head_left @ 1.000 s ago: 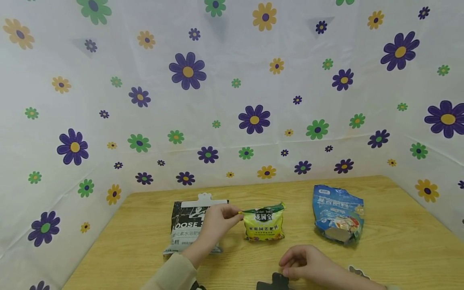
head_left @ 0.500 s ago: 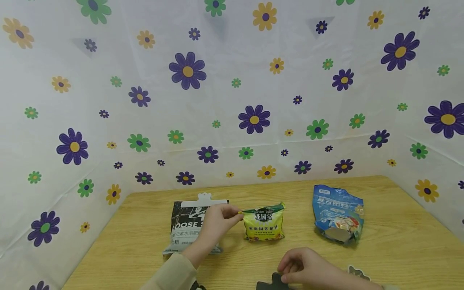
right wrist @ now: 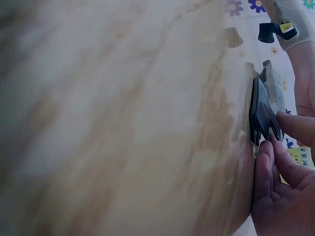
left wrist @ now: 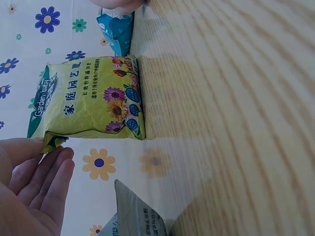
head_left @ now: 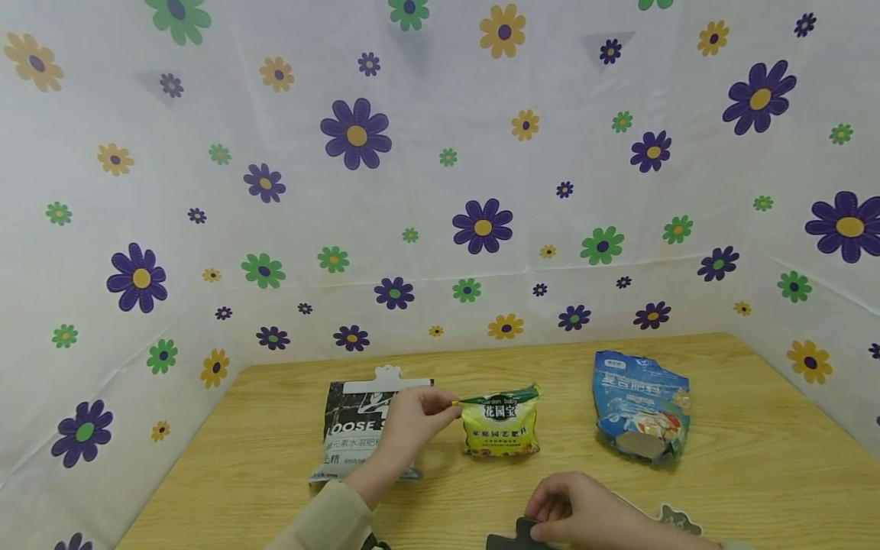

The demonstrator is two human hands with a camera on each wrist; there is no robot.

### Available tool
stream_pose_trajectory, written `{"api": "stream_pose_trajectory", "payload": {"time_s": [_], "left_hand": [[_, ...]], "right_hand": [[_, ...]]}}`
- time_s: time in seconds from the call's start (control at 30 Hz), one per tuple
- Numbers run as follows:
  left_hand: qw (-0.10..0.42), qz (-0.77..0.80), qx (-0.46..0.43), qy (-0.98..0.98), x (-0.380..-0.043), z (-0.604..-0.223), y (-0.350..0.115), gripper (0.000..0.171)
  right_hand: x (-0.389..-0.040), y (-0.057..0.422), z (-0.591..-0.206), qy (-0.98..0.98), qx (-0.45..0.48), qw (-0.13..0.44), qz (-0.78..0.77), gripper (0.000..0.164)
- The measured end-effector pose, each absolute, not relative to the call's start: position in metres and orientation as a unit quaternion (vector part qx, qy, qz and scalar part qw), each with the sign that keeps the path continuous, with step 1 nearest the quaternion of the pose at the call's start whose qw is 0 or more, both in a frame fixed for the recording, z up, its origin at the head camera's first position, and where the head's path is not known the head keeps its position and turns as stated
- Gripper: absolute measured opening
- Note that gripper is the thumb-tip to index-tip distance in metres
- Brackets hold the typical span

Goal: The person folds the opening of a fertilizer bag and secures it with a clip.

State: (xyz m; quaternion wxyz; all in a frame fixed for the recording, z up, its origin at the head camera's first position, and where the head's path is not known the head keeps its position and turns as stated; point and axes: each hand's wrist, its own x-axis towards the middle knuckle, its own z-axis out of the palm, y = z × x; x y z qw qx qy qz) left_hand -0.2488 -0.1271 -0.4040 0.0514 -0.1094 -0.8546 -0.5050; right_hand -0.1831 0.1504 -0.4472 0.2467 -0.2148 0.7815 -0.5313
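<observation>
A yellow and green fertilizer bag (head_left: 502,428) stands upright on the table. My left hand (head_left: 412,420) pinches its upper left corner between thumb and fingers; the left wrist view shows the folded corner in that grip (left wrist: 51,141). At the near edge of the head view lies a black bag clip (head_left: 519,535), partly cut off. My right hand (head_left: 584,508) pinches the clip's handle end, thumb on top. From the right wrist, the clip (right wrist: 263,110) lies low at the tabletop with thumb and fingertips about its end.
Behind my left hand a black and grey bag (head_left: 344,435) wears a white clip (head_left: 388,380). A crumpled blue bag (head_left: 639,405) lies at the right. Partly behind my right forearm is a cat-shaped flat item (head_left: 681,519). Flower-printed cloth (head_left: 426,183) surrounds the wooden table (head_left: 275,412).
My right hand has lowered slightly and its thumb has come down onto the black clip's handle. The left hand and the yellow bag have stayed still.
</observation>
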Motion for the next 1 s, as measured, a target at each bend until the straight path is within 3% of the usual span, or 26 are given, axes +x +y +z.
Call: {"api": "stream_pose_trajectory", "payload": {"time_s": [1.0], "left_hand": [[0.054, -0.509, -0.111, -0.852, -0.2486, -0.4044, -0.1264, 0.008]], "right_hand": [[-0.1778, 0.1455, -0.4449, 0.792, -0.217, 0.236, -0.52, 0.01]]}}
